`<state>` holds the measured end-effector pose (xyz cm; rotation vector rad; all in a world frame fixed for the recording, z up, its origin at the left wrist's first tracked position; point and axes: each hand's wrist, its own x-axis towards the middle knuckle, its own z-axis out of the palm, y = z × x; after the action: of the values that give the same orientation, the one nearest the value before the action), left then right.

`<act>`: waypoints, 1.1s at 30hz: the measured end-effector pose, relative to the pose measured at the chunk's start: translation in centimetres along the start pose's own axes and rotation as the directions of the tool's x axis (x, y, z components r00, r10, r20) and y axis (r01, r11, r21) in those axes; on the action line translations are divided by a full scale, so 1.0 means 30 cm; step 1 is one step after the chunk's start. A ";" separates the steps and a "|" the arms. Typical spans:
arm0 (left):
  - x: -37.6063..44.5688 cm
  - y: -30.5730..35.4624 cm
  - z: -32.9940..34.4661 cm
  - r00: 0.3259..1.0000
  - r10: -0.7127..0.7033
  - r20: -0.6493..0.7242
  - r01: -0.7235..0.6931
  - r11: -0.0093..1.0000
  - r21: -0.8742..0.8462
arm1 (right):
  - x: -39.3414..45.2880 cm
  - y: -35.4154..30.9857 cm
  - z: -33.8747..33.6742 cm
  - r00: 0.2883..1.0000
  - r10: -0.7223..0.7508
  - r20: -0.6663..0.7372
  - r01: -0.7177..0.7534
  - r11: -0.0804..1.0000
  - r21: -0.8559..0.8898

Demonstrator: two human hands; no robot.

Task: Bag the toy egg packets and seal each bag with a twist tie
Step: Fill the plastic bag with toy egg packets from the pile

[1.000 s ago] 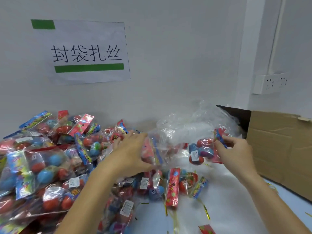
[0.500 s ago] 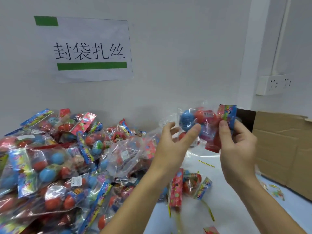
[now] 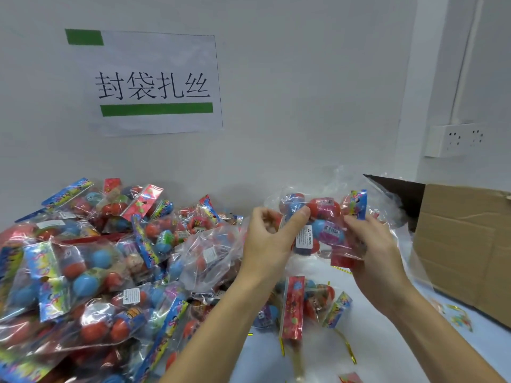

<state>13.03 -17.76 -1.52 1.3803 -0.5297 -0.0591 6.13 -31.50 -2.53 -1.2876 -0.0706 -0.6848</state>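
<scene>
**Both Hands Hold One Egg Packet Aloft**

The left hand and right hand each pinch a clear plastic packet of red and blue toy eggs, raised above the white desk. A heap of similar packets lies left; a brown cardboard box stands right.

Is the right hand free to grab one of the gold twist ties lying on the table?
Probably not yet: the right hand is gripping the clear bag of egg packets. The gold twist tie lies uncovered below.
</scene>
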 end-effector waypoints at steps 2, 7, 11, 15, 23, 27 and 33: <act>-0.011 0.005 0.004 0.996 0.083 -0.018 -0.082 0.996 0.046 | 0.005 -0.005 -0.013 0.993 0.060 0.099 -0.063 0.998 0.029; -0.014 0.005 -0.003 0.981 0.194 0.006 -0.192 0.963 0.190 | 0.014 -0.021 -0.028 0.972 0.169 0.164 -0.170 0.985 -0.010; -0.019 0.030 -0.013 0.983 0.165 0.075 -0.179 0.952 0.250 | 0.012 -0.010 -0.009 0.984 0.156 0.081 -0.157 0.988 -0.005; -0.010 0.017 -0.024 0.981 0.162 0.107 -0.189 0.921 0.342 | 0.004 -0.012 0.004 0.979 0.181 0.091 -0.182 0.983 0.005; -0.009 0.030 -0.030 0.942 0.220 0.254 -0.296 0.901 0.318 | -0.002 -0.032 -0.015 0.889 0.310 0.337 -0.347 0.936 0.053; -0.009 0.022 -0.035 0.931 0.180 0.316 -0.309 0.851 0.425 | 0.004 -0.026 -0.019 0.916 0.319 0.243 -0.329 0.944 -0.001; -0.015 0.038 -0.048 0.960 0.113 0.255 -0.224 0.856 0.465 | 0.014 -0.036 -0.049 0.946 0.269 0.179 -0.279 0.960 0.031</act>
<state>12.91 -16.05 -0.73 1.8307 -0.8964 0.0746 5.44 -33.11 -1.87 -1.2708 -0.0503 -0.3291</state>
